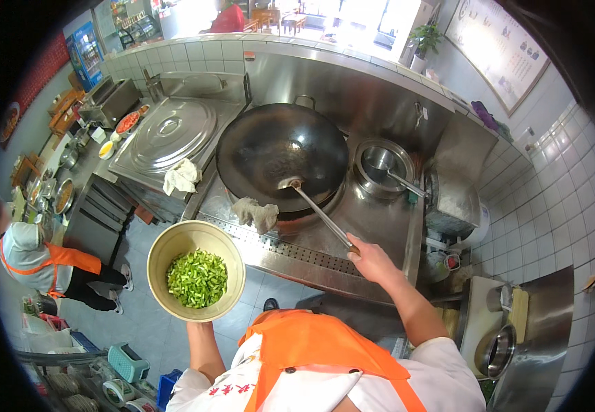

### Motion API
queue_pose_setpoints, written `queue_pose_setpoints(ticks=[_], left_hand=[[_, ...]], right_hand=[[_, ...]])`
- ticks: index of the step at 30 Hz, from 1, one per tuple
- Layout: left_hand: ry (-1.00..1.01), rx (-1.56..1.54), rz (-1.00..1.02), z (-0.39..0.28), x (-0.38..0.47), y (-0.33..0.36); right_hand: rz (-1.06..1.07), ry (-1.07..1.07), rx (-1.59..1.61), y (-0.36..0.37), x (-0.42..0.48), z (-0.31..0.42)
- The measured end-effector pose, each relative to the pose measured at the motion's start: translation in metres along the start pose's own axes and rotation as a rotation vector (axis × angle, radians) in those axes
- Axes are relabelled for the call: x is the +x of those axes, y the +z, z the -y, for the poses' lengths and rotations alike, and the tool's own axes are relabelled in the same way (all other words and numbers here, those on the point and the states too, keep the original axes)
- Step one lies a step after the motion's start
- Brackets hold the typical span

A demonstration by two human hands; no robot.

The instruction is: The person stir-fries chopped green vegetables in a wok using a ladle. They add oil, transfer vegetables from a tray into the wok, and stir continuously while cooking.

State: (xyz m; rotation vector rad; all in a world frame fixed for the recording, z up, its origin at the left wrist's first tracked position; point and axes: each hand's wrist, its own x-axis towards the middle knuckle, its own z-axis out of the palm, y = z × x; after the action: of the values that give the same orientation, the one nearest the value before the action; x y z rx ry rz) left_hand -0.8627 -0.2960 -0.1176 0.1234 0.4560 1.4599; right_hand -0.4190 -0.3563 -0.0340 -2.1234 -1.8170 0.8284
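Observation:
In my right hand (372, 259) is the handle end of a long metal ladle (323, 212). Its bowl rests inside a large black wok (277, 136) on the steel stove. No food shows in the wok, whose dark surface shines. My left forearm (204, 347) reaches up under a cream-coloured bowl (156, 268), held in the air in front of the stove; the bowl hides the hand itself. Chopped green vegetable pieces (197, 278) cover the bottom of this bowl. A greyish cloth (256, 215) lies at the wok's near left edge.
Right of the wok stands a steel pot (410, 167) with a metal dipper (382, 160) in it. To the left, a large steel lid (174, 134) covers a cooker, with a white cloth (182, 176) at its edge. A person in an orange apron (66, 257) stands at the left counter.

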Motion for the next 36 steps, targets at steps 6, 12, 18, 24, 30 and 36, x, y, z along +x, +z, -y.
queue_pose_setpoints(ticks=[6, 12, 18, 24, 30, 36], left_hand=[[-0.007, -0.004, -0.021, -0.008, -0.001, -0.012], [0.01, -0.001, -0.011, -0.016, -0.003, -0.015], [0.044, 0.019, 0.017, -0.026, -0.002, -0.008], [0.07, 0.097, 0.062, -0.037, 0.018, 0.006], [-0.024, -0.034, 0.064, -0.023, 0.045, 0.013], [-0.021, 0.045, 0.056, 0.0, 0.066, 0.028]], right_hand=[[-0.074, 0.044, -0.209, 0.0, 0.069, 0.015], [-0.131, 0.064, 0.08, 0.051, 0.161, 0.051], [0.213, 0.094, 0.408, 0.027, 0.083, 0.039], [0.123, 0.284, 0.691, 0.024, 0.027, -0.003], [-0.004, 0.292, 0.964, 0.095, 0.029, -0.011], [-0.074, 0.301, 0.933, 0.107, 0.03, -0.01]])
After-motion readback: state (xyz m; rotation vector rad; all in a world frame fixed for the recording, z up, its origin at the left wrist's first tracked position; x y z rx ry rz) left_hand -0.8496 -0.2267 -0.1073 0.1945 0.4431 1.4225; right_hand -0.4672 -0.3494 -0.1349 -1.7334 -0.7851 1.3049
